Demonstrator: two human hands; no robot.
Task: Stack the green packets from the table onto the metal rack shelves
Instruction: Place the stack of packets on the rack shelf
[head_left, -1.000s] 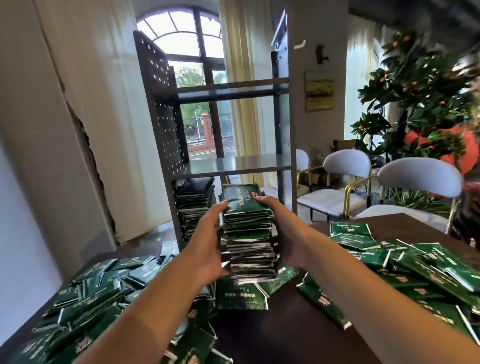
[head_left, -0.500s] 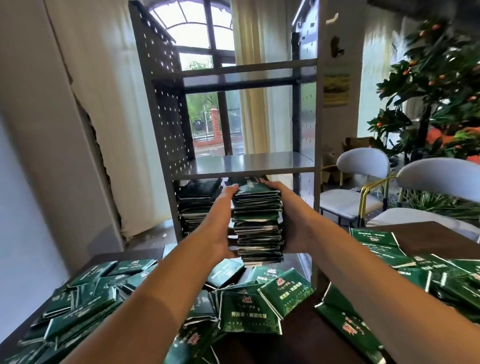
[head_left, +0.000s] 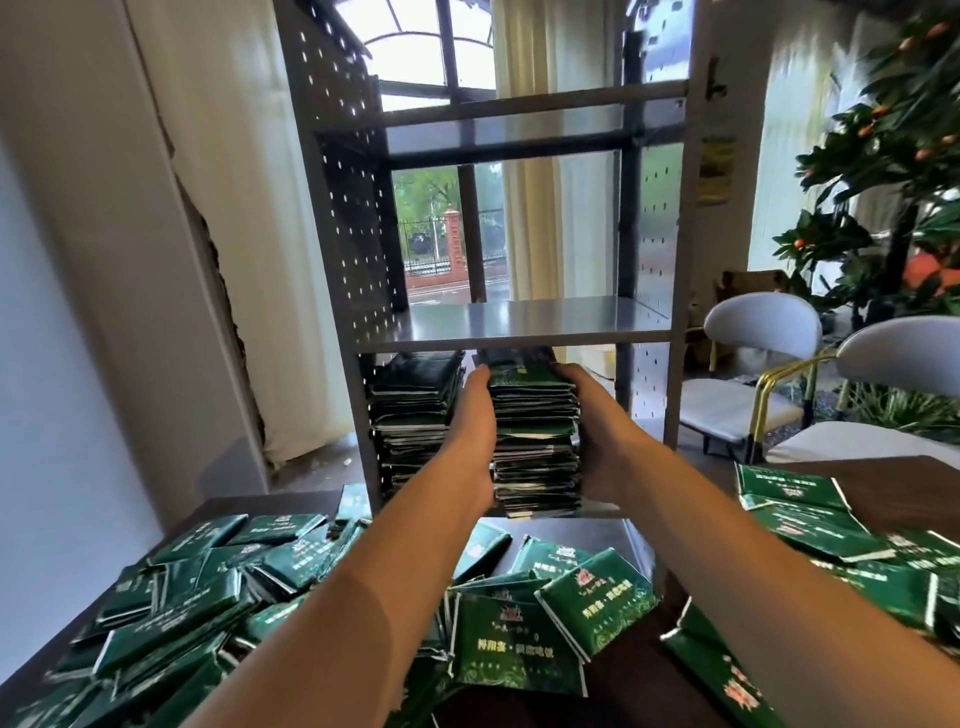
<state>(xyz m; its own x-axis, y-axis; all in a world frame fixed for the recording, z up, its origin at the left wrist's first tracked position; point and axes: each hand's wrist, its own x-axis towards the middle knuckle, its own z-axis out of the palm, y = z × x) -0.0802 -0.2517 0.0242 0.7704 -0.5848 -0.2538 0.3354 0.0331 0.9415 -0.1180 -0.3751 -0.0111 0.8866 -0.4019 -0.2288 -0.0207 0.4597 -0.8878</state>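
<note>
Both hands (head_left: 535, 441) press a packet stack (head_left: 535, 441) just under the shelf edge (head_left: 514, 343).

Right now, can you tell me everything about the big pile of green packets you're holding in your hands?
The held stack of green packets is a tall, fairly straight pile of flat, glossy dark green foil-looking sachets with pale edges; the top one shows light printing, too blurred to read. The left hand and right hand press its two sides, fingertips curled over the top. It stands upright at the metal rack, just under the middle shelf, right of another packet stack. Whether its bottom rests on anything is unclear.
</note>
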